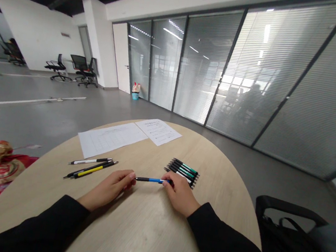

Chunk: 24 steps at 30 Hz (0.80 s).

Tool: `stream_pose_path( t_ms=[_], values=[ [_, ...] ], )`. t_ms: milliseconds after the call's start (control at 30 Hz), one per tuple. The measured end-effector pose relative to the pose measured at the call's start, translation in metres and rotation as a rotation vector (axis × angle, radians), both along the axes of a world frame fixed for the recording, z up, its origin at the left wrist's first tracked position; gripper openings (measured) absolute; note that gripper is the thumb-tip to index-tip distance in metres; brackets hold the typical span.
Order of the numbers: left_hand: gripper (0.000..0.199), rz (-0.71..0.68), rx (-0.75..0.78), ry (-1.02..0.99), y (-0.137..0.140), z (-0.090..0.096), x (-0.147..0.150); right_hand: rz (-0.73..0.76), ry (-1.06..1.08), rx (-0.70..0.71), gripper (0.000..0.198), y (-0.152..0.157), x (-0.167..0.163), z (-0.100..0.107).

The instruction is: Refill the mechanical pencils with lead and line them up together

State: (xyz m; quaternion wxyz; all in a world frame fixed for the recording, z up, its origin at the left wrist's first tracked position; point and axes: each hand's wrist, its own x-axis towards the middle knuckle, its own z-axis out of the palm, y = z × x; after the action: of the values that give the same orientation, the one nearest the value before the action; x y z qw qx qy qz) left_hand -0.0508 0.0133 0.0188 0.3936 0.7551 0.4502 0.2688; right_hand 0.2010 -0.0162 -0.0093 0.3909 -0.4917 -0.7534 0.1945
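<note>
A blue and black pen (pixel 151 180) lies level between my two hands, just above or on the table. My left hand (pixel 113 185) has its fingers closed at the pen's black tip end. At the other end, my right hand (pixel 179 191) pinches the blue part between thumb and fingers. Beyond my right hand sits a row of several pens (pixel 184 169), green, white and black, side by side, partly hidden by that hand. Left of my left hand are a white pen (pixel 90 161), a black pen (pixel 80 171) and a yellow pen (pixel 94 170), lying loosely at a slant.
Two printed sheets (pixel 113 138) lie at the far side of the round wooden table (pixel 147 239). A black chair (pixel 288 224) stands close at the right. A red and gold bag (pixel 3 166) is on the floor at the left. Glass partitions with blinds stand behind.
</note>
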Motion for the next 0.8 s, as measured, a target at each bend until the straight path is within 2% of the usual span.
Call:
stream_pose_path(
  t_ms=[333, 600, 700, 800],
  values=[
    [0.045, 0.03, 0.031, 0.024, 0.0, 0.006, 0.001, 0.047, 0.005, -0.034, 0.012, -0.003, -0.001, -0.002],
    [0.04, 0.112, -0.015, -0.15, 0.002, 0.001, 0.003, 0.099, -0.043, -0.08, 0.011, -0.009, -0.008, -0.002],
    [0.039, 0.162, -0.04, -0.218, 0.005, -0.003, 0.003, 0.112, -0.054, -0.017, 0.023, -0.012, -0.011, -0.002],
    [0.038, 0.23, -0.063, -0.249, 0.006, -0.004, 0.003, 0.195, -0.08, 0.041, 0.038, -0.016, -0.015, 0.0]
  ],
)
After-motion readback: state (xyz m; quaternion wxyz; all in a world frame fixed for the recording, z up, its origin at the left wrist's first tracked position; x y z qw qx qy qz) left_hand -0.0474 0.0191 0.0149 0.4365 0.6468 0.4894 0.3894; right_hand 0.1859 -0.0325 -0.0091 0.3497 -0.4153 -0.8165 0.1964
